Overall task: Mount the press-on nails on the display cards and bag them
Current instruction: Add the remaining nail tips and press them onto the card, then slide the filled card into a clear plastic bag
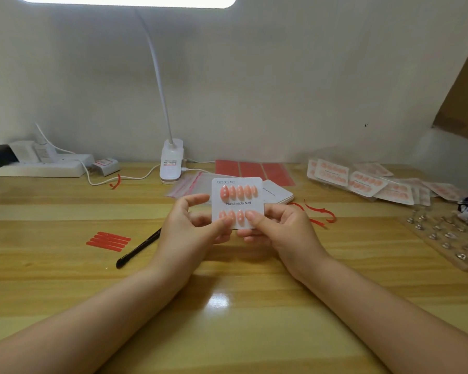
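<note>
Right now the wooden desk (65, 211) spreads under me, with the white clip lamp (171, 160) standing at twelve o'clock against the wall and a white power strip (38, 167) off at ten. Bagged finished cards (362, 182) are heaped at two o'clock, and a clear tray of small metal pieces (443, 236) lies at three. Closer in, red adhesive sheets (254, 168) and clear zip bags (187, 183) lie just past a stack of blank cards (278, 193) at one o'clock. At the centre I hold the display card (237, 202) upright above the desk, printed "Handmade Nail", with five pink press-on nails (238, 191) in its top row and three showing in the bottom row. My left hand (192, 225) pinches the card's lower left edge, thumb on the front; my right hand (278, 228) grips the lower right, thumb pressed over the bottom row. Black tweezers (138, 249) lie at eight o'clock, beside red adhesive strips (108, 240) at nine, and peeled red scraps (319, 211) curl at three.
</note>
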Available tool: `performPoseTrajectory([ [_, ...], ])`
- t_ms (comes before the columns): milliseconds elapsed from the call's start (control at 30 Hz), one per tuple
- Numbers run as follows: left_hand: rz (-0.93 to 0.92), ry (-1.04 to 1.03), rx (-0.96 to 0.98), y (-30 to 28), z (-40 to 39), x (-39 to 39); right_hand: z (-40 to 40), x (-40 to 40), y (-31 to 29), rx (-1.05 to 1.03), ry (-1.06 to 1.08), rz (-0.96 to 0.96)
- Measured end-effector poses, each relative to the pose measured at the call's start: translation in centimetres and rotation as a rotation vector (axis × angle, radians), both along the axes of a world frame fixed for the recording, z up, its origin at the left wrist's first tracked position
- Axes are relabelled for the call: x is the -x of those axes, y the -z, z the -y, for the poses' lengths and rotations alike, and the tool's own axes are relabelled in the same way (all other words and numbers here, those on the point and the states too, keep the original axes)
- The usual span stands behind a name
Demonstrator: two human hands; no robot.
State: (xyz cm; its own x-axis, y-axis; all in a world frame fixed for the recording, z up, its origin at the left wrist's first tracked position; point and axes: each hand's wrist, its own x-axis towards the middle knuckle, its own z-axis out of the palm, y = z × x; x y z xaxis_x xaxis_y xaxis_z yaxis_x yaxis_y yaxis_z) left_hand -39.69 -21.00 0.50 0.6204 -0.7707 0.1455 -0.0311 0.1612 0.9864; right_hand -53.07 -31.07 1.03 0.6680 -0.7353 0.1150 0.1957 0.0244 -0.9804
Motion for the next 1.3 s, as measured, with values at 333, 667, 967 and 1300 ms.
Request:
performPoseTrajectory([
  [333,0.072,-0.006,-0.002,0.3,0.1,-0.3,0.6,-0.2,0.6,-0.059,-0.062,0.025],
  [667,0.136,0.005,0.001,0.5,0.2,-0.3,0.8,-0.5,1.1,0.025,-0.002,0.02],
  [967,0.27,0.025,-0.024,0.3,-0.2,0.1,1.3,0.0,0.7,0.043,0.089,-0.031],
  [1300,0.53,-0.131,-0.138,-0.6,-0.3,-3.6,1.8,0.6,0.6,0.124,0.126,-0.152],
])
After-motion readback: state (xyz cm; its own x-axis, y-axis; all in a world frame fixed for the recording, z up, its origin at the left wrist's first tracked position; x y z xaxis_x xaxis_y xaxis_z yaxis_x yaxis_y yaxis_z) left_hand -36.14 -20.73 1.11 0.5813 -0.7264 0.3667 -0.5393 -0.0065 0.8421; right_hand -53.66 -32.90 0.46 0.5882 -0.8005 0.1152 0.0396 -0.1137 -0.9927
